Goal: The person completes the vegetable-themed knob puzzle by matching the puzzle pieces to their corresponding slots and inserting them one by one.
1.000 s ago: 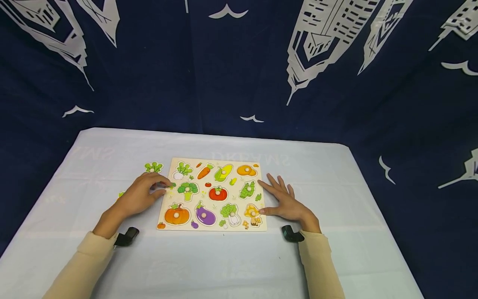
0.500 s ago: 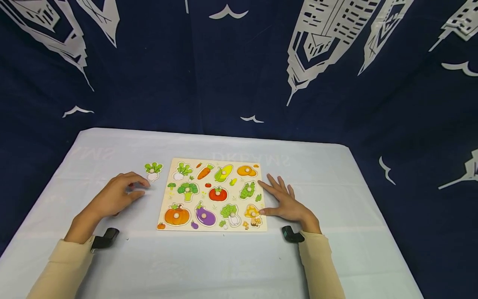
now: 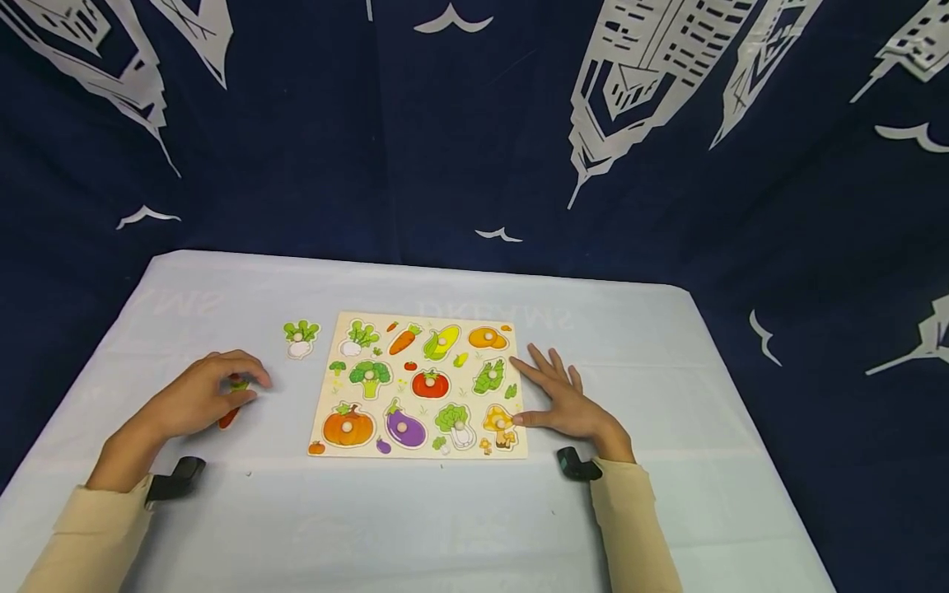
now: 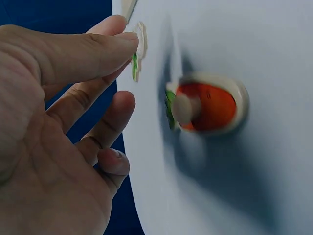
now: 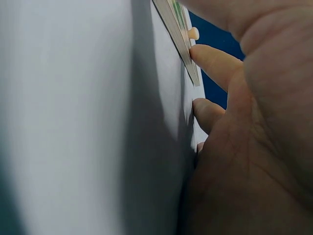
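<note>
A carrot puzzle piece [image 4: 212, 105] with a round knob lies flat on the white cloth in the left wrist view. My left hand [image 3: 196, 391] hovers over it, fingers loosely bent and holding nothing. In the head view the hand hides part of the piece, leaving its orange end in sight. Just beyond is a turnip puzzle piece [image 3: 300, 339] with green leaves. The wooden vegetable board [image 3: 461, 387] lies right of both pieces. My right hand [image 3: 567, 403] is spread at the board's right edge, thumb by the mushroom piece [image 3: 500, 418] and index fingertip touching the board's side.
White cloth [image 3: 371, 527] covers the table. A dark blue printed curtain [image 3: 296, 165] hangs behind its far edge. Knobbed vegetable pieces, such as a tomato [image 3: 430, 384] and an eggplant [image 3: 405, 427], sit in the board.
My left hand has moved left from the board's left edge, past the turnip piece, to above the carrot piece. My right hand has stayed at the board's right edge.
</note>
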Tool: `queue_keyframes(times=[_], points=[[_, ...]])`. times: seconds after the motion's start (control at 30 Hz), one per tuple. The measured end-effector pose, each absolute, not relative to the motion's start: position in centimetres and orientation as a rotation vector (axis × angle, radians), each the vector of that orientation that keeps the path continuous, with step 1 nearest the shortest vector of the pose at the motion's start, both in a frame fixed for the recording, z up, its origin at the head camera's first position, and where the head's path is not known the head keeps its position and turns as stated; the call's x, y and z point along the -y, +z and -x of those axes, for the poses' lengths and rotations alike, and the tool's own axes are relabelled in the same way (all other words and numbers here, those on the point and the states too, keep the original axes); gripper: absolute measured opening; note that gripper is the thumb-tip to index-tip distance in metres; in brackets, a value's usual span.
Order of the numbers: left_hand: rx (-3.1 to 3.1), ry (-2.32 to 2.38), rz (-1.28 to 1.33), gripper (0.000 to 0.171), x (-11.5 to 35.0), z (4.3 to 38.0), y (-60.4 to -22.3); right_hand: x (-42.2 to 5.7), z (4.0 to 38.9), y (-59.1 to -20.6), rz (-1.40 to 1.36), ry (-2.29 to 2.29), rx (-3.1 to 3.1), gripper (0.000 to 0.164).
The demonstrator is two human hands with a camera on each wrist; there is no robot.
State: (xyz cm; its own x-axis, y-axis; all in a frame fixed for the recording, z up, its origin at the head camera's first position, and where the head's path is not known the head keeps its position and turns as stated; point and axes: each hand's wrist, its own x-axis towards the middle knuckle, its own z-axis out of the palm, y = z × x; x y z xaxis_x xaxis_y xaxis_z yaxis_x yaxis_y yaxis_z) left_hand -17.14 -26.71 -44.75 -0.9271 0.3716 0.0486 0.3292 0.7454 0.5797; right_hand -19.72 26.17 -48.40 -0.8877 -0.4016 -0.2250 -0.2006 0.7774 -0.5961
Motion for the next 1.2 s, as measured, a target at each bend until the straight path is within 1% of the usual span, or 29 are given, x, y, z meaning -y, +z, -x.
queue_keyframes(times=[0.27, 0.6, 0.87, 1.2], points=[[-2.896, 0.990, -0.643, 0.030, 28.4, 16.7, -45.6, -26.2, 19.7, -48.3, 0.455, -0.829, -2.626, 0.096], [-2.882, 0.947, -0.606, 0.030, 28.6, 16.2, -46.3, -26.1, 19.6, -48.1, 0.453, -0.844, -2.616, 0.096], [-2.926, 0.977, -0.704, 0.033, 29.4, 15.7, -46.9, -26.0, 19.6, -48.2, 0.460, -0.823, -2.627, 0.097], [-2.913, 0.982, -0.681, 0.033, 29.8, 15.4, -47.0, -26.1, 19.5, -48.2, 0.469, -0.820, -2.635, 0.096]])
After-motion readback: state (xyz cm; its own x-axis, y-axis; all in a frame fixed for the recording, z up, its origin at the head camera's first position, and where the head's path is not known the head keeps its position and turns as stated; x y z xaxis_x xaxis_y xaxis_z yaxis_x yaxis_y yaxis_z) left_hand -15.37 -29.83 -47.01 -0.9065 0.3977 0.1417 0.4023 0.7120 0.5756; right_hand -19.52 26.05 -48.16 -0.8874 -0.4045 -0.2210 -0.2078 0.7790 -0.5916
